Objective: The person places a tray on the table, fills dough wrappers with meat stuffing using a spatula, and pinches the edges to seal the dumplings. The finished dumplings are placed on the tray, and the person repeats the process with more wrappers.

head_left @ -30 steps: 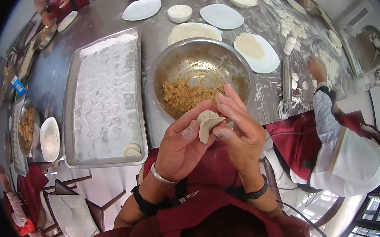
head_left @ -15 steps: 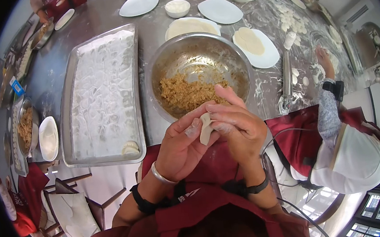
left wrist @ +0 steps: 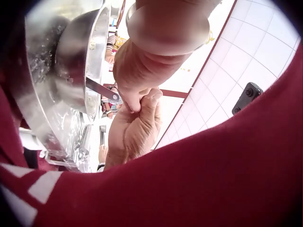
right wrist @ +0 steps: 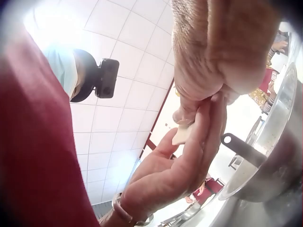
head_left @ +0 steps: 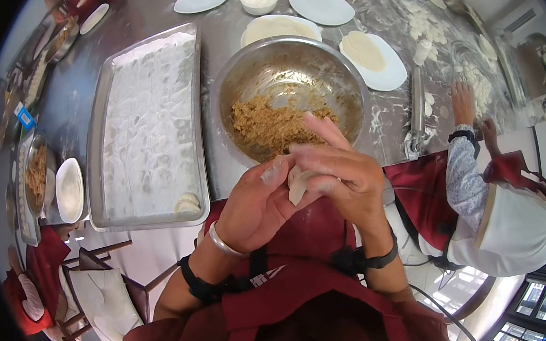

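The left grip (head_left: 257, 209) and right grip (head_left: 347, 175) each pinched the folded dumpling (head_left: 298, 184) with curled fingers, above the worktop's (head_left: 206, 57) near edge, beside the steel bowl (head_left: 289, 69).

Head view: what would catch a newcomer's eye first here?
At centre, the left hand and right hand pinch a pale dumpling together. Just behind them a big steel bowl holds brown filling; to its left lies a long floured tray with two dumplings in its near corner.

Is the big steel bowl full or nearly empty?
Mostly empty: the steel bowl holds only a low patch of filling; bare metal shows above it.
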Tool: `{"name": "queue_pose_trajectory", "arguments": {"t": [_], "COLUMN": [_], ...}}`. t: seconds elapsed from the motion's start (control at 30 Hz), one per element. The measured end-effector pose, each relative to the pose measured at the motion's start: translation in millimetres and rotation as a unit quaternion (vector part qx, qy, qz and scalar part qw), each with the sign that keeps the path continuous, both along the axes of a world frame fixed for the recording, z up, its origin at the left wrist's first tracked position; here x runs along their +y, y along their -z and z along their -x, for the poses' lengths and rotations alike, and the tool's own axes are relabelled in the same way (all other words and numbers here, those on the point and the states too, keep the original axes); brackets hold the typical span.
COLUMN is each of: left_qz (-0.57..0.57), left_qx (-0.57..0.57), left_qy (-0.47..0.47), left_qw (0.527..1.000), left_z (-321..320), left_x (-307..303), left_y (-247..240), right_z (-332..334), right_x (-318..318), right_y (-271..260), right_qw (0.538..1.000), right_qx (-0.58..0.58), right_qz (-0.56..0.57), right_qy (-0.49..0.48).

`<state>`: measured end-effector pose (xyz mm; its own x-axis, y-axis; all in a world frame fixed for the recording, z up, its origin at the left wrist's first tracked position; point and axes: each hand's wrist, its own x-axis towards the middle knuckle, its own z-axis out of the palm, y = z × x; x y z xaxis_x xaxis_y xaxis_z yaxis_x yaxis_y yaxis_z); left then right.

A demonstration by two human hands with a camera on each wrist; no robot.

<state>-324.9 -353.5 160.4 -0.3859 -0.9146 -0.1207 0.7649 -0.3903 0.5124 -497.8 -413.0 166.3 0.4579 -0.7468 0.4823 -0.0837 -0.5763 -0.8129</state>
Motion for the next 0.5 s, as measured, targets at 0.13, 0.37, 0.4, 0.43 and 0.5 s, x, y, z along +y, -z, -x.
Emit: {"name": "queue_pose_trajectory", "arguments": {"t": [0.13,0.37,0.4,0.43,0.5], "left_qz": [-0.016,-0.025,-0.016,-0.006,0.032], "left_qx": [-0.004,-0.038,-0.047,-0.055,-0.070], "left_qy": [0.014,0.029,0.034,0.039,0.032], "left_qw": [1.000,0.999,0.998,0.998,0.996], "left_z": [-3,-3,-5,-8,-7], "left_x": [0,-2,-3,-4,-4], "left_y": [-1,-10,-10,-9,-12], "right_z": [-1,4,2,1,0], "right_x": [3,-1,-1,0,1], "right_y": [-2,-4,-7,-10,-18], "right_qw": [0.999,0.996,0.996,0.995,0.993], "right_qx": [-0.006,0.069,0.077,0.078,0.082], "right_qz": [-0.025,0.041,0.051,0.062,0.088], "right_qy": [-0.020,-0.033,-0.019,-0.018,-0.015]}}
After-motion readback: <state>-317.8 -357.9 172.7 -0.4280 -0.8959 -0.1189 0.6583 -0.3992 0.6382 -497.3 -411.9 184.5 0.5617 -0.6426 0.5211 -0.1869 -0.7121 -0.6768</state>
